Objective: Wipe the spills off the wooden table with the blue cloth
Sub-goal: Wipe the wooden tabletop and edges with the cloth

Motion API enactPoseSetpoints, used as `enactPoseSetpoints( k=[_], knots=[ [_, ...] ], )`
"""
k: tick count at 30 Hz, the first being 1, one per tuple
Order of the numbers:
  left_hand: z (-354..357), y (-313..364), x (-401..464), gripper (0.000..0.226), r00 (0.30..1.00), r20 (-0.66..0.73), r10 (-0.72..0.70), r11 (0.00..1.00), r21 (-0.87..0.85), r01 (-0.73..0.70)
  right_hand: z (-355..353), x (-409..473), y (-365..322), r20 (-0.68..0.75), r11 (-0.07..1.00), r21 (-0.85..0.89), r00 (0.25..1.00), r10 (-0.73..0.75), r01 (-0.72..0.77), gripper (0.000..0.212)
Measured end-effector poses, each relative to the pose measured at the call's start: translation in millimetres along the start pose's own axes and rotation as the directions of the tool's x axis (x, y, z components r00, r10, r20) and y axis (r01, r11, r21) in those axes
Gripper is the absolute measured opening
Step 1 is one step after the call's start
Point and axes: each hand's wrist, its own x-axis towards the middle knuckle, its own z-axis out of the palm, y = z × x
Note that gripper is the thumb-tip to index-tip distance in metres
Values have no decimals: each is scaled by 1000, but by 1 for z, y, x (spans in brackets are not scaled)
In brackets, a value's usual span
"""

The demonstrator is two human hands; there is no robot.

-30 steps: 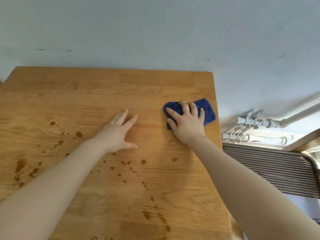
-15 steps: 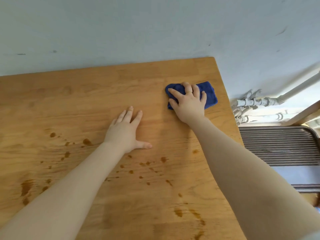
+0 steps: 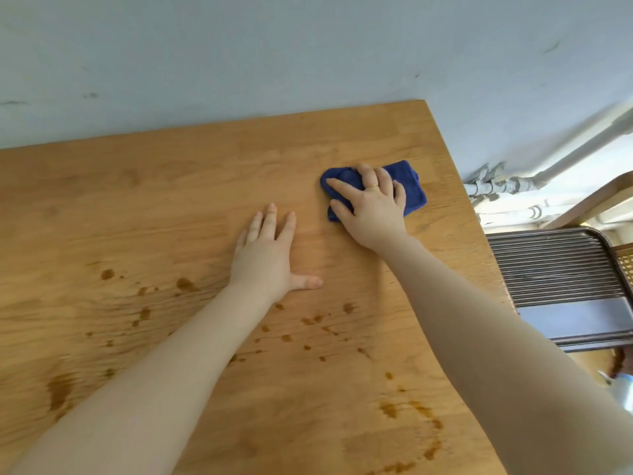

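The blue cloth (image 3: 412,190) lies bunched on the wooden table (image 3: 171,186), near its far right corner. My right hand (image 3: 371,207) presses flat on top of the cloth, fingers spread over it, a ring on one finger. My left hand (image 3: 270,255) rests palm down on the bare wood to the left of the cloth, fingers apart, holding nothing. Brown spills (image 3: 185,284) dot the table nearer to me, left of and below my left hand. A larger ring-shaped brown stain (image 3: 424,430) sits at the near right.
A pale blue wall (image 3: 308,53) runs along the table's far edge. White pipes (image 3: 507,183) sit beyond the right edge. A dark slatted chair seat (image 3: 555,269) stands close to the table's right side.
The view has shifted, so the table's right corner sits further right in the frame. Both hands stay in nearly the same places on the table, the right one still on the cloth.
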Motion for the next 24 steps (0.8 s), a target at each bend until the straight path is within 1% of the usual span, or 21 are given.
enactPoseSetpoints(
  k=[2,4,6,9,11,15,19,21,22,24],
  knots=[
    [-1,0,0,115,1000,4,-1,1000,-16,1,-2,15,-5,-1,997,10,997,73,-73,38],
    [-2,0,-1,116,1000,12,-1,999,-35,1,-4,9,-9,10,997,13,997,78,-78,39],
    [-1,0,-1,116,1000,18,-3,999,-45,4,-3,-18,-8,11,1000,0,1000,21,-21,40],
    [-2,0,-1,116,1000,10,-10,998,-68,11,-2,-67,-6,18,993,-3,993,-116,116,46],
    [-3,0,-1,116,1000,11,-15,996,-87,16,0,-79,-1,47,987,8,986,-160,159,46],
    [-4,2,-1,118,1000,6,-19,995,-95,20,-3,-51,6,32,980,2,980,-197,197,45],
    [-5,5,-4,117,999,29,-42,993,-109,44,-5,-1,-3,98,996,-3,991,-93,93,40],
    [-5,6,-8,113,999,14,-46,990,-130,47,-8,6,-9,134,998,0,989,-64,64,39],
    [-6,5,-11,108,999,5,-48,984,-173,49,-10,2,-10,150,996,-10,985,-83,86,39],
    [-12,0,-18,97,998,8,-64,958,-281,63,-8,-20,-8,164,981,-25,969,-184,190,39]
  ],
)
